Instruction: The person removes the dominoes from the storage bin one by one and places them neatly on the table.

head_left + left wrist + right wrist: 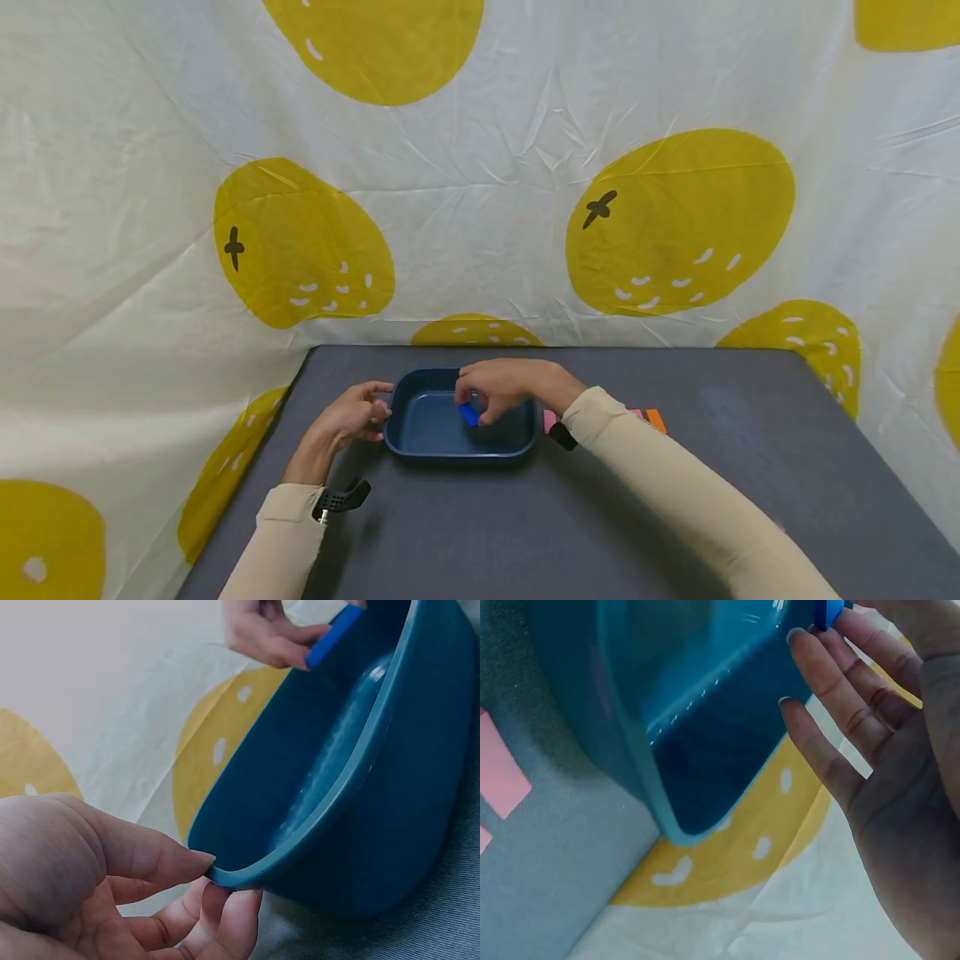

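Note:
A dark teal rectangular basin (461,456) with rounded corners stands on the table. My left hand (352,414) is at its left end; in the left wrist view the thumb (161,855) and fingers pinch the rim (247,877). Over the basin, my right hand (501,387) holds a small blue block (468,414) between thumb and fingertips. The same blue block (335,636) shows above the basin's inside in the left wrist view. In the right wrist view the other fingers (821,675) are spread out, and only the end of the block is visible.
Right of the basin, partly behind the right forearm, lie pink blocks (550,419) and an orange block (656,419). Two pink pieces (501,769) appear beside the basin in the right wrist view. A white curtain (480,242) with yellow fruit prints hangs behind the grey table (465,533).

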`<state>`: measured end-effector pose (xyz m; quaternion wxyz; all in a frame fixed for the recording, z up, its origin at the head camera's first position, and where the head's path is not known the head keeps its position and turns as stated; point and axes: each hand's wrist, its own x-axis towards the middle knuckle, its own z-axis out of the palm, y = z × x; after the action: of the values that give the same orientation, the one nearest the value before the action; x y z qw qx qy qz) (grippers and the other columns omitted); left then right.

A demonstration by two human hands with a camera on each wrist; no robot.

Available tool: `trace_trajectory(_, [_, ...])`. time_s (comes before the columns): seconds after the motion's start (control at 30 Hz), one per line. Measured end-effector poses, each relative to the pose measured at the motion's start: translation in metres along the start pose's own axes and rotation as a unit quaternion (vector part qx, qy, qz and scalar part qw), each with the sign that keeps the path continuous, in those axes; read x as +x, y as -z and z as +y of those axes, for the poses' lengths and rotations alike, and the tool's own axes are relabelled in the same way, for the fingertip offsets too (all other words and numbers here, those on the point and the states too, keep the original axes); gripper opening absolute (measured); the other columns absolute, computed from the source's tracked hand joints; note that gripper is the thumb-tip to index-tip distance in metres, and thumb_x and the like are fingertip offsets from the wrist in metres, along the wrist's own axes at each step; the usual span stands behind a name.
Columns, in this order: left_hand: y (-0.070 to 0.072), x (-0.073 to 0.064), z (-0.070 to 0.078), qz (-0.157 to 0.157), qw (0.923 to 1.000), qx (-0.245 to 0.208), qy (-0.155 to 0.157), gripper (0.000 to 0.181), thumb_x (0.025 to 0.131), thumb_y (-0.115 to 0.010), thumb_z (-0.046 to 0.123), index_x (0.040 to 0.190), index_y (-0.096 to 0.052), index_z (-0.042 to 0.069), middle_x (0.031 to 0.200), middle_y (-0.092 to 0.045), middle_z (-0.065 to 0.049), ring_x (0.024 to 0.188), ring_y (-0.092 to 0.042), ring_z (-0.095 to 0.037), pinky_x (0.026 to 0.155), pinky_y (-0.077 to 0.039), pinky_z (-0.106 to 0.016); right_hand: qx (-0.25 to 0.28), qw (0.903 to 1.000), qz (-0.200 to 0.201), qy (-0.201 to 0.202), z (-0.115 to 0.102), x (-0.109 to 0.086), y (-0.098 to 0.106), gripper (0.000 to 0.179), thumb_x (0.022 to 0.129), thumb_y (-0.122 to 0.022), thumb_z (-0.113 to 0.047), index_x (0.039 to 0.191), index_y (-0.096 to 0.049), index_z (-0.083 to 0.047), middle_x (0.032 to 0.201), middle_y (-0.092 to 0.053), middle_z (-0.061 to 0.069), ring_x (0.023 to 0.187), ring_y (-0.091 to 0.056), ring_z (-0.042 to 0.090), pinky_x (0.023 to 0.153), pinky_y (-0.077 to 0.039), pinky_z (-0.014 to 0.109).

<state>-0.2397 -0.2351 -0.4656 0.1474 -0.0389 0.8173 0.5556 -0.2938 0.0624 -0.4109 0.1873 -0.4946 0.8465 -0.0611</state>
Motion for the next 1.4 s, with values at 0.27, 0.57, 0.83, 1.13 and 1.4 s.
trace_trajectory(0.27, [0.001,0.001,-0.001,0.000,1.0000,0.003,-0.001,0.056,0.093,-0.046,-0.009,0.147,-0.045,0.002,0.111,-0.055,-0.019,0.096,-0.057,-0.030,0.065,-0.058,-0.038,0.041,0.9987,0.027,0.015,0.005,-0.021,0.000,0.042,0.089,-0.078,-0.022,0.128,-0.064,-0.017,0.120,-0.058,-0.003,0.102,-0.063,0.017,0.088,-0.051,0.023])
trace_trajectory(0.57, [0.000,-0.001,-0.001,-0.001,1.0000,0.004,-0.001,0.056,0.094,-0.046,-0.008,0.148,-0.044,0.003,0.113,-0.055,-0.019,0.100,-0.056,-0.031,0.066,-0.058,-0.038,0.066,0.9965,0.048,0.017,0.016,-0.044,-0.005,0.041,0.090,-0.077,-0.021,0.128,-0.063,-0.015,0.123,-0.059,0.002,0.099,-0.064,0.015,0.092,-0.054,0.030])
trace_trajectory(0.83, [0.001,-0.002,-0.003,-0.003,1.0000,0.004,-0.003,0.056,0.093,-0.047,-0.007,0.149,-0.043,0.003,0.114,-0.056,-0.020,0.100,-0.057,-0.032,0.066,-0.058,-0.038,0.071,0.9955,0.063,0.010,0.021,-0.063,-0.005,0.042,0.091,-0.077,-0.023,0.129,-0.063,-0.013,0.123,-0.059,0.002,0.098,-0.064,0.014,0.091,-0.054,0.033])
trace_trajectory(1.13, [-0.001,-0.003,-0.001,-0.004,1.0000,-0.001,-0.003,0.055,0.094,-0.048,-0.007,0.148,-0.043,0.003,0.111,-0.055,-0.018,0.093,-0.056,-0.029,0.065,-0.058,-0.039,0.076,0.9939,0.076,-0.024,0.028,-0.085,-0.008,0.042,0.090,-0.078,-0.024,0.129,-0.064,-0.016,0.122,-0.059,-0.003,0.098,-0.064,0.021,0.092,-0.054,0.042])
trace_trajectory(1.4, [-0.001,-0.002,-0.002,-0.003,1.0000,-0.003,-0.005,0.054,0.095,-0.048,-0.006,0.148,-0.044,0.003,0.110,-0.056,-0.018,0.094,-0.056,-0.030,0.066,-0.058,-0.038,0.076,0.9925,0.089,-0.034,0.042,-0.103,-0.013,0.041,0.089,-0.078,-0.024,0.127,-0.065,-0.014,0.120,-0.059,-0.004,0.099,-0.063,0.016,0.090,-0.055,0.043])
